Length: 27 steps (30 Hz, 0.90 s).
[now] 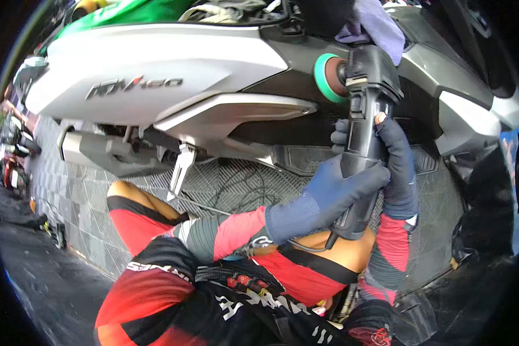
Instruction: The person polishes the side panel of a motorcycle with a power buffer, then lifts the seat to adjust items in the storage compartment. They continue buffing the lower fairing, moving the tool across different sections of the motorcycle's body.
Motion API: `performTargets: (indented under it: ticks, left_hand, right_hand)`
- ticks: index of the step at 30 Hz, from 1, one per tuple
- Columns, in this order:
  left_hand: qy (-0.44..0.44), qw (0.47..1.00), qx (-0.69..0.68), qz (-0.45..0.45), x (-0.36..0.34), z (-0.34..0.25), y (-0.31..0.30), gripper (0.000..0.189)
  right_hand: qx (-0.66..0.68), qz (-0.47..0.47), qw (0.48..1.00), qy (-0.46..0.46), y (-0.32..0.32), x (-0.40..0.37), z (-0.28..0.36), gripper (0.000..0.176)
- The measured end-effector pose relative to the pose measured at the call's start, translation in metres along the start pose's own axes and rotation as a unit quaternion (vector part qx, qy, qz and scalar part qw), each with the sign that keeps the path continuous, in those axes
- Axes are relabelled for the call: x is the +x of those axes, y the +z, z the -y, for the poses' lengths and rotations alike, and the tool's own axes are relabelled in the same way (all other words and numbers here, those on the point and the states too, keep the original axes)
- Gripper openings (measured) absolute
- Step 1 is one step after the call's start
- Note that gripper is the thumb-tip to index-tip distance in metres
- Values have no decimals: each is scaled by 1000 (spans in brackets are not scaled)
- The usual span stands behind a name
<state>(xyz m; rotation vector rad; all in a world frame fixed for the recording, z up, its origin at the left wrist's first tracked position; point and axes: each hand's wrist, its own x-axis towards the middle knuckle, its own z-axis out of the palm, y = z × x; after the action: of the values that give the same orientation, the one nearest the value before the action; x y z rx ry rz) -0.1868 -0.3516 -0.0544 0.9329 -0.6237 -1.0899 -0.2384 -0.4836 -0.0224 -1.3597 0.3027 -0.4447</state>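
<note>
A black power polisher (360,138) is held upright in the view, its cord leaving the lower end. Its round green-edged pad (330,78) is beside the motorcycle's dark side panel; whether they touch is unclear. My left hand (328,193), in a blue glove, wraps round the lower handle with the thumb across it. Higher up, my right hand (397,155), in a dark blue glove with a bare thumb tip, grips the body from the right. Some of its fingers show on the far side. The silver-white motorcycle panel (150,63) spans the upper left.
A purple cloth (375,26) lies on the motorcycle behind the polisher head. Green fabric (121,17) covers part of the seat area. The side stand (181,170) and a black cable (236,187) are on the grey tiled floor (98,213). Other motorcycles (11,144) stand far left.
</note>
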Motion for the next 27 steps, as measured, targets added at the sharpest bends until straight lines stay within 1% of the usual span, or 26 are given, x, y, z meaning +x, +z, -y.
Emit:
performTargets:
  ticks: [1,3,4,5,6,7,8,9,10,11,12,13,14,16,17,19,20,22,23,25,27]
  left_hand:
    - [7,1000,-10,-7,4,7,-2,41]
    - [17,999,42,30,6,10,-7,42]
    - [81,992,74,63,5,9,-14,48]
    - [83,992,71,57,-1,5,-24,48]
    - [1,958,270,100,-12,0,-39,52]
    - [-82,875,456,141,-26,-6,-54,56]
    - [-171,828,493,206,-47,-25,-66,59]
    - [-256,767,524,268,-71,-50,-76,62]
    - [-363,710,518,310,-89,-70,-86,59]
    - [-357,735,497,292,-114,-77,-113,60]
    - [-375,767,467,229,-135,-90,-126,57]
    - [-389,794,435,166,-152,-102,-135,54]
    - [-391,792,437,170,-171,-103,-151,54]
    - [-298,892,276,199,-206,-83,-175,44]
    - [-298,893,271,202,-212,-72,-170,44]
    - [-124,882,352,288,-213,-50,-155,42]
    - [-119,883,351,287,-209,-38,-156,42]
    - [-53,853,423,301,-197,-13,-157,45]
    - [-48,854,423,300,-189,-18,-148,45]
    - [-150,866,447,167,-165,-36,-128,49]
    - [-20,868,476,141,-133,-29,-124,54]
  right_hand:
    - [68,-46,996,47,8,-5,-5,53]
    - [88,-36,993,63,4,2,-8,49]
    - [118,-54,990,51,6,2,-8,47]
    - [140,-45,988,49,12,1,-3,47]
    - [116,-52,990,59,13,3,3,47]
    - [92,-60,992,67,14,4,9,47]
    - [79,-71,992,73,19,3,15,46]
    - [79,-70,992,72,20,4,20,46]
    - [50,-49,994,85,19,6,25,46]
    - [22,-29,994,99,18,7,30,45]
    - [1,-14,995,99,21,5,36,44]
    - [5,-19,995,97,25,5,39,44]
    - [-5,-9,995,97,28,6,41,44]
    - [-37,-3,995,95,30,10,42,44]
    - [-41,-5,994,99,30,10,44,44]
    - [-36,-20,995,96,30,12,52,44]
    - [-45,-10,994,96,23,13,53,44]
    - [-68,-19,993,99,17,12,59,45]
    - [-88,-30,990,102,13,12,62,45]
    - [-106,-21,989,100,5,14,66,45]
    - [-125,-3,987,100,1,16,70,45]
